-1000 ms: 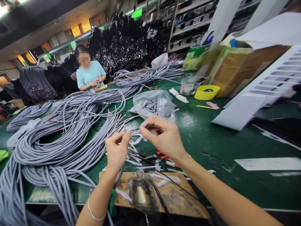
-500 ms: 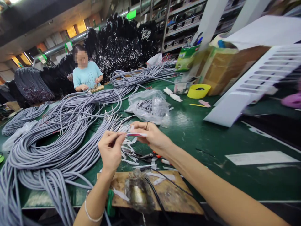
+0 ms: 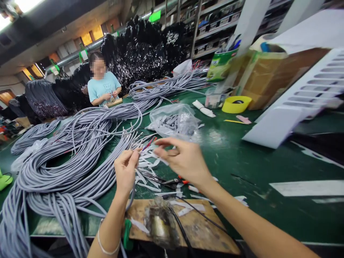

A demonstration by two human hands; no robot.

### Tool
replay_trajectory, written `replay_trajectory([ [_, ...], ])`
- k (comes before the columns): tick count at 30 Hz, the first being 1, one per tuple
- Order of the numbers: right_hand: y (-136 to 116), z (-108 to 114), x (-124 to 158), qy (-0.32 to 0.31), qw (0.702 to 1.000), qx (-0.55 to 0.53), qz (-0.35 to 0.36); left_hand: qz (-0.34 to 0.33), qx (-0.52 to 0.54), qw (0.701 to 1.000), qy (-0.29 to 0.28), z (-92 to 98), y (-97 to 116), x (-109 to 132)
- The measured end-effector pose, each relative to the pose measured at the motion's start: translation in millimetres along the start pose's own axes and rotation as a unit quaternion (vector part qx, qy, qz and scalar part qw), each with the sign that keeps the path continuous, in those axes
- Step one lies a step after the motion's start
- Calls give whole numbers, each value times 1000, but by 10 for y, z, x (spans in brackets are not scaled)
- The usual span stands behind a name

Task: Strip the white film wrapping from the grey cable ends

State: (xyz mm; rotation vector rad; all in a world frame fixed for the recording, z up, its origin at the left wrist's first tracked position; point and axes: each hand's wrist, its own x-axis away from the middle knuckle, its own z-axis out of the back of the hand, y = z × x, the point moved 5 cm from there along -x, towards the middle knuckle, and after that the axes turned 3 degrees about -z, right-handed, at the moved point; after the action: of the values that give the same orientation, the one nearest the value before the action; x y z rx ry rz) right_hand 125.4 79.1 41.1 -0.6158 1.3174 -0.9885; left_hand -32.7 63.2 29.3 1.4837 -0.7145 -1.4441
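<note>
My left hand [image 3: 125, 168] is closed in a pinch on the end of a grey cable [image 3: 132, 195], which runs down along the wrist. Thin coloured wires [image 3: 148, 143], red and purple among them, stick out past its fingertips. Just right of the wires is my right hand [image 3: 185, 159], blurred, with thumb and fingers bent around a white strip [image 3: 162, 159] that shows at the fingertips. Beneath both hands lie loose white strips [image 3: 146, 181] and pliers-like tools with dark jaws [image 3: 168, 182] and orange-red handles.
Large coils of grey cable [image 3: 67, 161] cover the left of the green table [image 3: 215, 161]. A clear bag [image 3: 176, 122] of small grey pieces sits ahead. Near me, a wooden board [image 3: 199, 229] bears a metal device [image 3: 161, 224] with cords. A person [image 3: 103, 87] works across the table.
My right hand has drawn back to the right from the wires, taking a white strip with it. The red and purple wires now stand exposed, pointing up from my left hand's pinch.
</note>
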Motion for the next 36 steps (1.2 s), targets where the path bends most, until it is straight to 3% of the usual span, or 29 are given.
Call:
replay_trajectory([
  [2,-6,-141,23,-67,997,16,35,-4,-12,1000,-22,-57,10,33],
  [4,-56,-215,72,-86,993,21,80,-32,-60,997,-25,-74,28,60],
  [8,-134,-229,142,-107,990,-6,96,-183,-215,959,19,-63,157,132],
  [10,-148,-183,138,-104,991,-1,90,-259,-260,930,21,-93,221,182],
  [13,-170,-72,92,-59,989,55,122,-330,-270,904,-24,-167,273,242],
  [16,-135,10,20,-30,987,88,130,-363,-254,895,-49,-190,314,283],
  [18,-73,11,-29,-44,991,76,100,-359,-239,902,-36,-163,341,289],
  [21,19,-98,-64,-115,993,7,29,-295,-176,939,-13,-99,337,262],
  [24,65,-305,-38,-213,972,-93,-40,-187,-48,981,-5,-54,248,208],
  [28,156,-442,-40,-267,951,-125,-93,-21,119,993,-17,-77,32,97],
  [31,345,-346,-108,-290,949,73,-98,101,192,976,-25,-117,-121,12],
  [33,506,-215,-162,-297,907,281,-95,165,237,957,-20,-131,-180,-24],
  [36,640,-91,-200,-313,860,389,-103,214,292,932,-9,-133,-193,-48],
])
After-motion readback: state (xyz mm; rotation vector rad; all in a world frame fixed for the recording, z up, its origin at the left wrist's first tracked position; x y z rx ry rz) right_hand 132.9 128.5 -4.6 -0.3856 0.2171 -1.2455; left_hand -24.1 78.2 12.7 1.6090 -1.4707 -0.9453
